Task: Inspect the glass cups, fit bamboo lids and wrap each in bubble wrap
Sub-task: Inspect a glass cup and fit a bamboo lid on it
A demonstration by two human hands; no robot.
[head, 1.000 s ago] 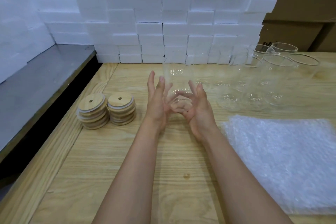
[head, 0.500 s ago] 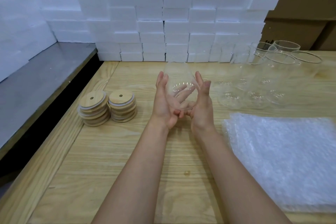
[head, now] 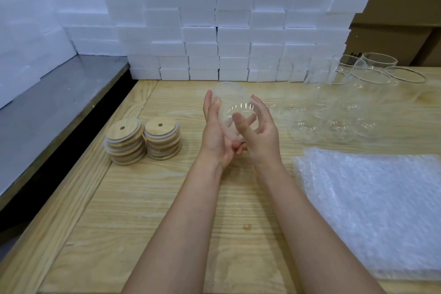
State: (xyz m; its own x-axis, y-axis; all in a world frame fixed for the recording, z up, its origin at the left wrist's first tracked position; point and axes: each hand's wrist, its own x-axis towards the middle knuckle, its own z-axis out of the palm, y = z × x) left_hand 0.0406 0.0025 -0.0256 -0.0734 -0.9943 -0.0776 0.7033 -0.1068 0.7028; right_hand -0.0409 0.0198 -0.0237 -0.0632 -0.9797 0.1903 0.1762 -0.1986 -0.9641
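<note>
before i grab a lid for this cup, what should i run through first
1. Cup secure: the glass cup is held between the left hand and the right hand. Ok.
2. Cup free of chips or cracks: the glass is too clear to judge. Cannot tell.
3. Lids within reach: two stacks of bamboo lids sit on the table, left of the hands. Ok.
4. A hand free for a lid: both hold the cup. Not ok.
5. Wrap ready: the bubble wrap lies flat on the right. Ok.
</note>
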